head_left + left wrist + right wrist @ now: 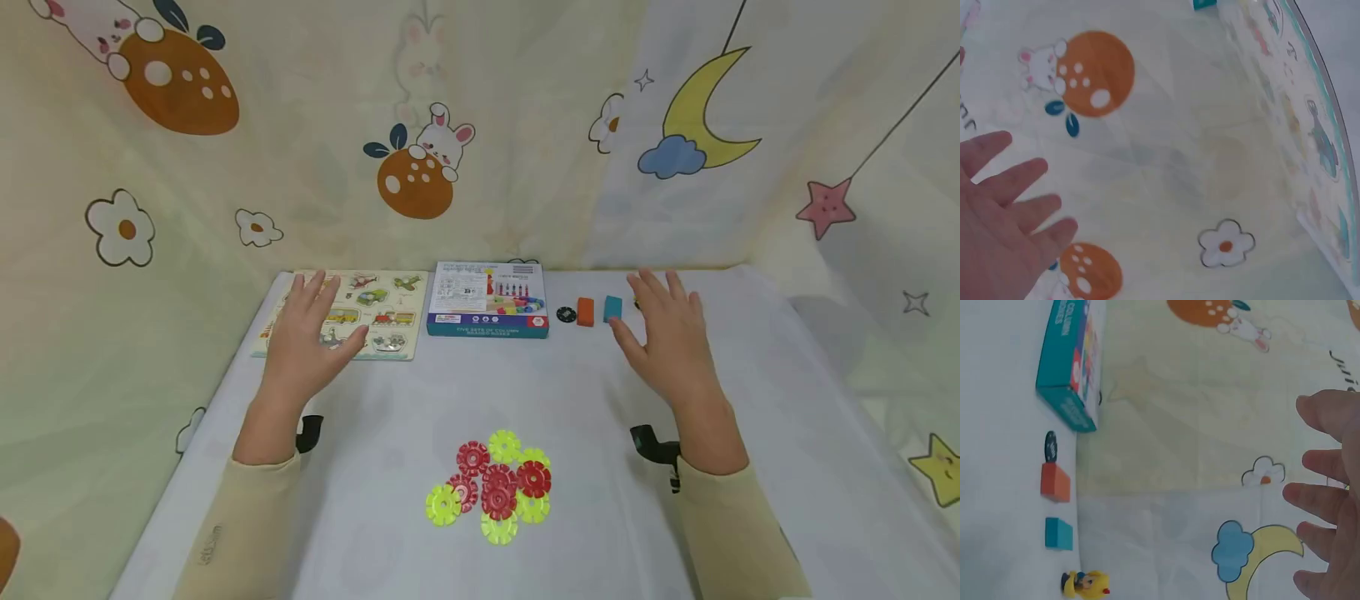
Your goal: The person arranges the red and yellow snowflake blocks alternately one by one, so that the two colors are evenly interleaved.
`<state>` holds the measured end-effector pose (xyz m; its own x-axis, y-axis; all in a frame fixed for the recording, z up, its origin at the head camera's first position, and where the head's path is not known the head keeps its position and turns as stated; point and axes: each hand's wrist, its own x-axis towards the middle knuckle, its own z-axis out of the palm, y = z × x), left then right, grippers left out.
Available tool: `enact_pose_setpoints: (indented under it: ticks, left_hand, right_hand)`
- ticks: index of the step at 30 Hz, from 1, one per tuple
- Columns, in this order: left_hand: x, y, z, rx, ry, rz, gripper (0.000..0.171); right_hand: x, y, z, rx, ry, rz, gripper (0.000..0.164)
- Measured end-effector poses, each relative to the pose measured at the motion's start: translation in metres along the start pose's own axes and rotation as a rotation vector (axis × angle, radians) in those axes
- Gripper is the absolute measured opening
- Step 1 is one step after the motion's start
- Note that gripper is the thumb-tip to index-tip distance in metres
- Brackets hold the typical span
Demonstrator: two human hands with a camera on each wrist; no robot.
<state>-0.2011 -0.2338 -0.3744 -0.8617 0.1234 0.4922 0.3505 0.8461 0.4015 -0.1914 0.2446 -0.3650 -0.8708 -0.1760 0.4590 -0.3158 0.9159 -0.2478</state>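
Observation:
Both hands are raised over the table with nothing in them. My left hand [303,342] has its fingers spread and overlaps the wooden vehicle puzzle board [405,329] in the head view. In the left wrist view that hand [1007,215] shows spread fingers at the left edge. My right hand [671,342], fingers also apart, appears just right of a blue block [612,308]. The right wrist view has its fingers [1316,497] at the right side. Nearer the front, a loose cluster of red notched discs [498,492] and yellow-green notched discs [443,505] lies between the forearms.
A teal-edged box [487,300] lies at the back middle. To its right are a small black disc [566,314], an orange block [586,312] and, in the right wrist view, a yellow figurine [1085,585]. Printed fabric [525,200] hangs behind the white-covered table [375,467].

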Motion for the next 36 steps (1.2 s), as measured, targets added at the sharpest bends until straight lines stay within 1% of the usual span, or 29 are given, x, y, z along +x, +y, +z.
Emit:
enact_pose_setpoints:
  ticks: [3, 5, 7, 10, 12, 14, 15, 18, 20, 22, 25, 27, 28, 31, 34, 36]
  left_hand:
    - [-0.005, 0.013, 0.003, -0.107, -0.032, 0.074, 0.075]
    - [-0.009, 0.022, 0.006, -0.200, -0.097, 0.116, 0.074]
    - [-0.014, 0.031, 0.012, -0.288, -0.196, 0.143, 0.073]
    - [-0.021, 0.047, 0.022, -0.437, -0.406, 0.176, 0.069]
    - [-0.026, 0.059, 0.028, -0.512, -0.528, 0.173, 0.066]
    - [-0.031, 0.068, 0.036, -0.580, -0.624, 0.157, 0.061]
    - [-0.033, 0.073, 0.040, -0.599, -0.658, 0.146, 0.058]
    - [-0.042, 0.081, 0.056, -0.619, -0.728, 0.096, 0.048]
    - [-0.048, 0.083, 0.068, -0.618, -0.778, 0.050, 0.044]
    - [-0.054, 0.085, 0.080, -0.598, -0.825, -0.012, 0.043]
    - [-0.064, 0.086, 0.094, -0.554, -0.883, -0.100, 0.044]
    - [-0.069, 0.087, 0.099, -0.509, -0.905, -0.124, 0.044]
    - [-0.071, 0.087, 0.101, -0.479, -0.911, -0.126, 0.044]
    - [-0.076, 0.090, 0.104, -0.378, -0.905, -0.080, 0.045]
    - [-0.080, 0.095, 0.107, -0.258, -0.889, 0.014, 0.041]
    - [-0.082, 0.098, 0.109, -0.200, -0.879, 0.070, 0.038]
  right_hand:
    - [-0.006, -0.016, -0.006, 0.060, -0.003, -0.053, 0.065]
    - [-0.010, -0.027, -0.006, 0.114, -0.014, -0.091, 0.066]
    - [-0.014, -0.037, -0.005, 0.183, -0.035, -0.133, 0.067]
    - [-0.018, -0.052, 0.000, 0.274, -0.111, -0.174, 0.070]
    - [-0.022, -0.061, 0.006, 0.328, -0.175, -0.181, 0.071]
    - [-0.025, -0.068, 0.013, 0.385, -0.248, -0.184, 0.069]
    - [-0.026, -0.071, 0.017, 0.415, -0.285, -0.187, 0.067]
    - [-0.030, -0.078, 0.032, 0.519, -0.395, -0.198, 0.058]
    - [-0.032, -0.081, 0.045, 0.578, -0.486, -0.191, 0.052]
    - [-0.035, -0.084, 0.058, 0.607, -0.586, -0.164, 0.048]
    - [-0.039, -0.086, 0.076, 0.587, -0.726, -0.112, 0.045]
    - [-0.042, -0.088, 0.085, 0.565, -0.793, -0.088, 0.044]
    - [-0.043, -0.089, 0.089, 0.553, -0.817, -0.076, 0.043]
    - [-0.047, -0.091, 0.098, 0.526, -0.865, -0.041, 0.042]
    - [-0.050, -0.093, 0.103, 0.481, -0.869, -0.018, 0.041]
    - [-0.052, -0.094, 0.105, 0.450, -0.858, -0.002, 0.040]
